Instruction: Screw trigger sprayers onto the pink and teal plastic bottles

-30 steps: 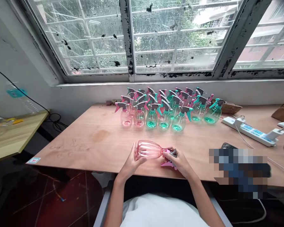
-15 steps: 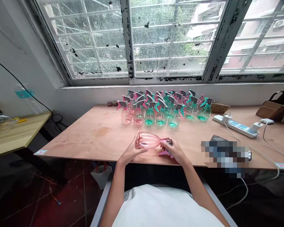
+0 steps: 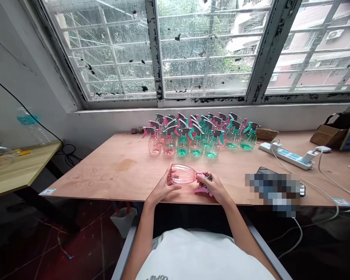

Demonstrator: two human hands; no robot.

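A clear pink spray bottle (image 3: 183, 174) lies on its side in the air just over the table's front part, its base to the left. My left hand (image 3: 162, 186) is closed round the base end, thumb below and fingers behind. With my right hand (image 3: 212, 187) I grip the pink and black spray head (image 3: 204, 189) at the neck end; its pink part points down and left. The fingers partly cover the head, so how it sits on the neck is hard to see.
Several pink and green spray bottles (image 3: 196, 146) stand grouped at the back of the wooden table (image 3: 105, 171). To the right are a white power strip (image 3: 286, 155) with cables, a blurred-out device (image 3: 274, 190) and a brown box (image 3: 325, 136). A second table (image 3: 23, 163) stands left.
The view has shifted slightly, turning a little to the right. Both hands keep their hold on the pink spray bottle, with hardly any movement.
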